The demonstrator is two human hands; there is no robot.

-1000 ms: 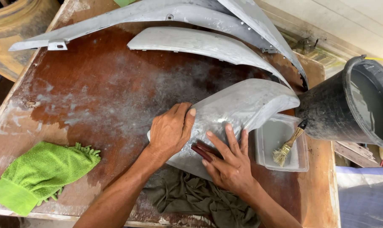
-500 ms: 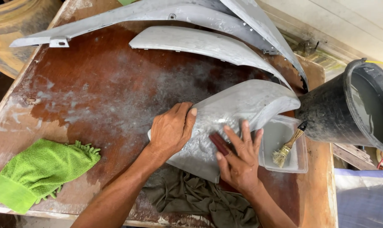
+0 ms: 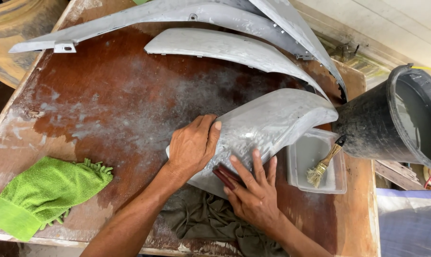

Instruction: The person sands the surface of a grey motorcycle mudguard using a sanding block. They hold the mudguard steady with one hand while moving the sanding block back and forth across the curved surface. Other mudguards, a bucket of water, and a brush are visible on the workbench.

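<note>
My right hand [image 3: 254, 196] lay with fingers spread flat, pressing a dark reddish sanding pad [image 3: 226, 176] against the near edge of the grey curved panel [image 3: 268, 124]. My left hand [image 3: 192, 145] rested open, palm down on the panel's left end, steadying it on the worn wooden table [image 3: 82, 95] over a dark rag [image 3: 201, 223]. The panel looked dull and scuffed over most of its face, so I judged the rubbing well along, with the near edge left. A brush [image 3: 322, 166] sat in the clear tub [image 3: 301, 183] beside a black bucket [image 3: 391, 123].
</note>
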